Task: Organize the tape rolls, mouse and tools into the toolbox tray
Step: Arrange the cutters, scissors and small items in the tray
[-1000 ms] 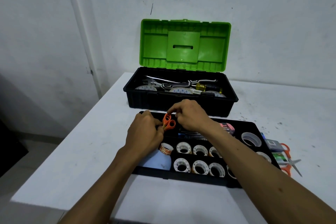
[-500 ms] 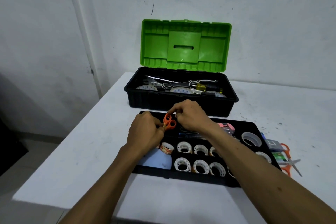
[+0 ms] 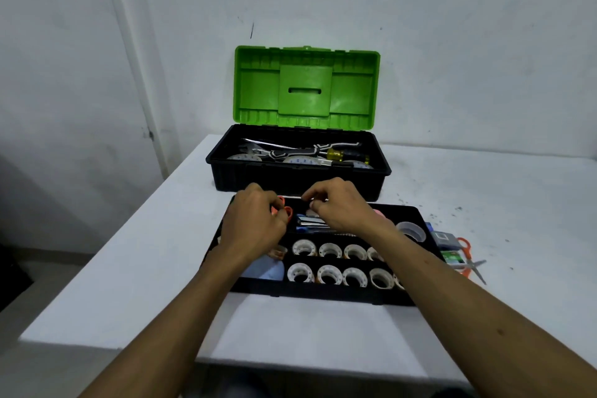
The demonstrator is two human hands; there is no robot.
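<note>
No readable text, print on tape rolls (image 3: 329, 250) too small, green packet (image 3: 452, 258) label blurred

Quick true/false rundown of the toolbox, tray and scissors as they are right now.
1. The green lid is open. True.
2. The left hand grips orange-handled scissors over the tray. True.
3. The second scissors are in the tray. False: they lie on the table, right of the tray.
4. The yellow-handled screwdriver lies on the table. False: it is in the toolbox.
5. Tape rolls sit in two rows in the tray. True.
</note>
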